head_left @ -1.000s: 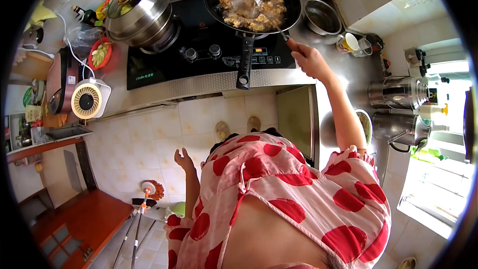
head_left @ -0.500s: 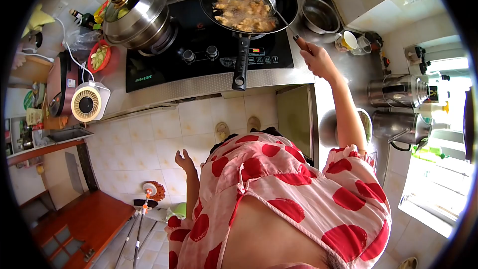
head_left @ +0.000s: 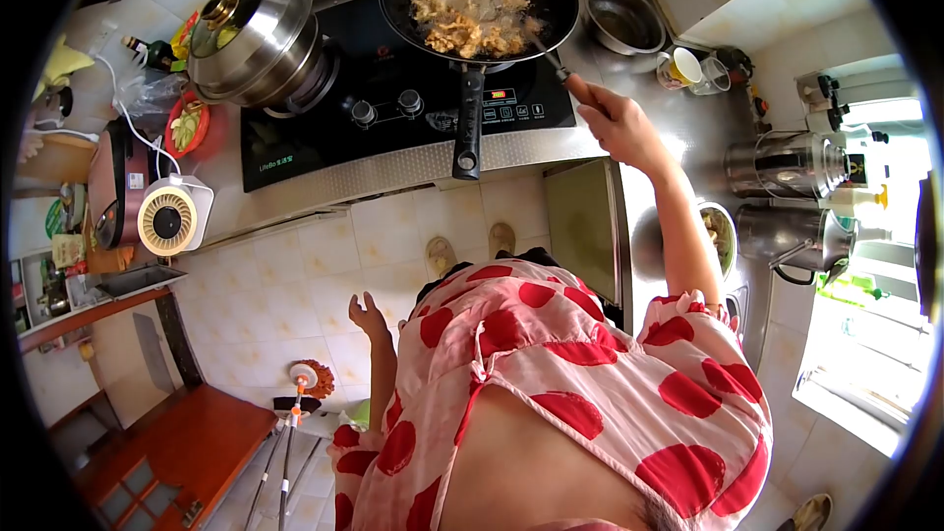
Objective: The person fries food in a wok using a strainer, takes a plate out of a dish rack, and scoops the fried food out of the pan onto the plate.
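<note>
My right hand (head_left: 619, 125) is wrapped round the brown handle of a metal spatula or skimmer (head_left: 562, 71); its head is among the food in the pan, and I cannot make out its exact shape. Golden-brown fried pieces (head_left: 477, 8) lie in bubbling oil in a black frying pan (head_left: 558, 2). The pan rests on the black cooktop (head_left: 324, 128), its long handle (head_left: 469, 128) pointing toward me. Down at my side hangs my left hand (head_left: 370, 317), fingers apart, touching nothing.
A lidded steel pot (head_left: 261, 39) stands on the left burner. Right of the pan are a steel bowl (head_left: 624, 20) and a mug (head_left: 678, 69). Steel kettles (head_left: 787, 177) line the right side. At left sit a red bowl (head_left: 187, 123) and a small fan (head_left: 172, 218).
The tool's head has moved left into the middle of the food, with my right hand shifting slightly left. The fried pieces have been pushed about. My left hand stays at my side.
</note>
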`<move>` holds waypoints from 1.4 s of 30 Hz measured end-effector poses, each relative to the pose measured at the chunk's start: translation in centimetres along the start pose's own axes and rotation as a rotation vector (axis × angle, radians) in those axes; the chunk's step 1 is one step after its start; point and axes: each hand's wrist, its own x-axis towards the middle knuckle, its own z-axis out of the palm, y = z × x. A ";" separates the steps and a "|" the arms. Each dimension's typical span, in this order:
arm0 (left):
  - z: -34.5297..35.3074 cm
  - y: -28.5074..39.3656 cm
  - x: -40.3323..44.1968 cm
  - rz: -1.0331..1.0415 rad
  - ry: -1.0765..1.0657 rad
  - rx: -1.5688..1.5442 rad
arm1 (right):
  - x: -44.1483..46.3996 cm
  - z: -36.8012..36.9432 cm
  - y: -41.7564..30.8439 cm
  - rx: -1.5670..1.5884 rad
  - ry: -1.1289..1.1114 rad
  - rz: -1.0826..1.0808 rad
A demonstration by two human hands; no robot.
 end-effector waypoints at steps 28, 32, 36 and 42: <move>-0.4 -0.6 0.3 -0.033 -0.032 -0.018 | 12.8 1.5 7.7 -0.338 0.313 -0.508; -0.4 -0.6 0.6 -0.008 -0.021 -0.023 | 7.6 -0.6 1.7 0.004 -0.080 0.150; -0.4 0.2 0.9 0.017 -0.021 0.002 | 3.3 -1.6 -0.4 -0.064 -0.023 -0.054; 0.3 1.1 2.2 0.070 -0.042 0.014 | 2.1 -0.8 1.4 -0.086 0.015 -0.004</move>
